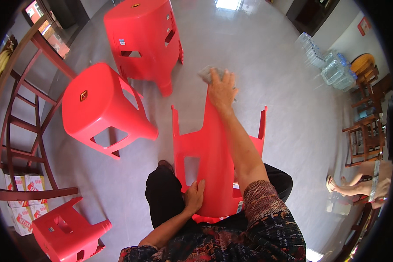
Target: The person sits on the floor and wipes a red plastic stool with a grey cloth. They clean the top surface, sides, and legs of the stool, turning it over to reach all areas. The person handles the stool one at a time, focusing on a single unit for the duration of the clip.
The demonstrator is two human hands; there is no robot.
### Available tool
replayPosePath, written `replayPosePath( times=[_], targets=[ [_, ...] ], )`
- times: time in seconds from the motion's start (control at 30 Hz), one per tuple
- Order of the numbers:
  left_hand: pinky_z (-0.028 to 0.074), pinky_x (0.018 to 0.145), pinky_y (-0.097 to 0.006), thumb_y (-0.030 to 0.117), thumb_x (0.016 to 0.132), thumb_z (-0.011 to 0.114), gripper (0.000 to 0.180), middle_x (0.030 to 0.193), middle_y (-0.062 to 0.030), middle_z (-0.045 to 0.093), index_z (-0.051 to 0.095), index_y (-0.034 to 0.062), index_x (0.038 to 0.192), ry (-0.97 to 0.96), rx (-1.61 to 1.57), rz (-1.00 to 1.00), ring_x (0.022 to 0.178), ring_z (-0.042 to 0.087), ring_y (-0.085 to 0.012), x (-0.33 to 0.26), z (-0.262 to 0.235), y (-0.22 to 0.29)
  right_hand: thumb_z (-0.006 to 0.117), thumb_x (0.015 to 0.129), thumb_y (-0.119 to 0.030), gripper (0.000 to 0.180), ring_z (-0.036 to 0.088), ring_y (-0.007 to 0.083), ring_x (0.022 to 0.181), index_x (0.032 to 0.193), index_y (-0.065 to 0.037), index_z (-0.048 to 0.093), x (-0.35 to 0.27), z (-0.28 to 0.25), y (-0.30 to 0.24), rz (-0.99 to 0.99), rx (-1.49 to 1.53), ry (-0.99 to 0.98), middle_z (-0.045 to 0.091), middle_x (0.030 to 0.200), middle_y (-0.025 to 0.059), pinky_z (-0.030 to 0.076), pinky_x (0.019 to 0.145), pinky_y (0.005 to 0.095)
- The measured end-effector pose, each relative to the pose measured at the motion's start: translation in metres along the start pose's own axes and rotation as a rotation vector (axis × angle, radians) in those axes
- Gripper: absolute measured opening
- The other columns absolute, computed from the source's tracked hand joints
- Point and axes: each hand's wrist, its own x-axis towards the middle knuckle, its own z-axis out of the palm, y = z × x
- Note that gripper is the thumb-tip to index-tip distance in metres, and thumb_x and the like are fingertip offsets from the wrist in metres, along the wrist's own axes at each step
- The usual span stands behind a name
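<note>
Where the plastic stool [212, 161] tapers, the right hand [222, 89] holds cloth [206, 75] — crumpled.

On the left, a reddish-brown wooden frame [37, 192] with crossing bars curves along the rim, with white cartons [21, 220] printed in red stacked behind its lower end and something yellow [3, 65] farther up. Across the glossy grey floor [294, 118], packs of clear bottles with blue caps [335, 72] stand near the right-hand wall, below a small red square plaque [364, 26] and a dark doorway [312, 16]. Nearer are brown wooden chairs [366, 140], then another person's bare legs [353, 190] and a sandal [330, 183].
</note>
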Motion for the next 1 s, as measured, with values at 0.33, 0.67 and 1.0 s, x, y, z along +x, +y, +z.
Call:
replayPosePath(
  times=[0.33,0.67,1.0],
  targets=[
    [0.045,0.066,-0.044,0.049,0.095,0.046,0.051,0.076,-0.0238,0.061,0.056,0.0011,0.081,0.008,-0.057,0.005,0.075,0.062,-0.0388,0.0,0.009,-0.023,0.061,0.074,-0.011,0.039,0.044,0.0319,0.126,0.113,-0.012,0.063,-0.14,-0.111,-0.018,-0.434,0.155,-0.073,0.052,0.125,0.0111,0.031,0.103,0.0494],
    [0.045,0.069,-0.043,0.053,0.094,0.044,0.055,0.079,-0.0253,0.061,0.058,0.0006,0.085,0.022,-0.005,0.007,0.079,0.062,-0.0398,0.0,0.01,-0.02,0.057,0.087,-0.023,0.057,0.031,0.036,0.133,0.141,-0.016,0.04,-0.196,-0.107,0.082,0.487,0.333,-0.164,0.036,0.142,0.0143,0.026,0.106,0.0516],
    [0.047,0.07,-0.039,0.053,0.095,0.045,0.056,0.082,-0.0192,0.066,0.063,-0.0001,0.093,-0.023,-0.101,-0.032,0.081,0.066,-0.0285,0.0,0.006,-0.043,0.049,0.093,-0.024,0.042,0.056,0.0282,0.107,0.131,-0.005,0.052,-0.212,-0.015,0.241,1.304,0.473,-0.216,0.055,0.122,0.0161,0.045,0.091,0.0378]
  ],
)
